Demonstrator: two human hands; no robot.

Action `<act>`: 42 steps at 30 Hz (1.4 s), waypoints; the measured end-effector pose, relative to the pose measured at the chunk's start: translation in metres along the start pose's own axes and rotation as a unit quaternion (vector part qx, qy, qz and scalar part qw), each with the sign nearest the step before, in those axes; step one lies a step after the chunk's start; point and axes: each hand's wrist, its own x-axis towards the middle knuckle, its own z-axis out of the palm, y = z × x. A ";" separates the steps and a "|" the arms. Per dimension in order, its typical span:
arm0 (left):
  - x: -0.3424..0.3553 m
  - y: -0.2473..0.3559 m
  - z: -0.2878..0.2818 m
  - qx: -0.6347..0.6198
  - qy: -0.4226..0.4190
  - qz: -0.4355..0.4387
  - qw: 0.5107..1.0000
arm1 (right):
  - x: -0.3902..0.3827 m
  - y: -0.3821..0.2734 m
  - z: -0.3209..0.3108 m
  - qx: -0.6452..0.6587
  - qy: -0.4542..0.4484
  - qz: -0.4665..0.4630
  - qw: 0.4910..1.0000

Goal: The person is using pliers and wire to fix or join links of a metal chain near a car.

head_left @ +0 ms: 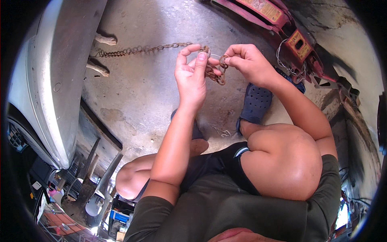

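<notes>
My left hand [192, 72] grips a rusty chain [137, 50] near its bunched links, thumb raised against them and fingers curled. My right hand [248, 60], a little to the right, pinches a link between thumb and forefinger. A thin, pale metal piece [215, 56] shows between my hands; its shape is partly hidden by fingers. Loose links hang below my fingertips. From my hands the chain stretches left toward two animal paws [105, 39] on the concrete floor [133, 88], beside a silver car body.
The silver car body [56, 84] lines the left side. A red floor jack [298, 46] with loose wire stands upper right, along a stained wall [358, 52]. My blue clog [258, 101] is below my hands. Assorted metal items [96, 189] lie lower left.
</notes>
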 end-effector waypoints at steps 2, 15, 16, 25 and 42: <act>0.000 0.001 -0.002 0.011 -0.010 -0.001 1.000 | 0.000 0.001 0.000 0.089 -0.021 0.028 0.995; 0.001 0.007 0.001 0.130 -0.050 0.106 0.985 | 0.009 -0.008 -0.002 -0.014 -0.176 -0.022 0.984; 0.001 0.008 0.001 0.129 -0.051 0.106 0.985 | 0.010 -0.004 0.001 0.095 -0.170 -0.023 0.981; 0.008 0.009 -0.005 0.070 0.003 0.068 0.995 | 0.010 0.005 -0.012 0.295 -0.150 0.061 0.942; 0.017 -0.003 0.004 0.162 0.063 0.211 0.962 | -0.020 -0.014 -0.019 0.019 0.041 0.004 0.999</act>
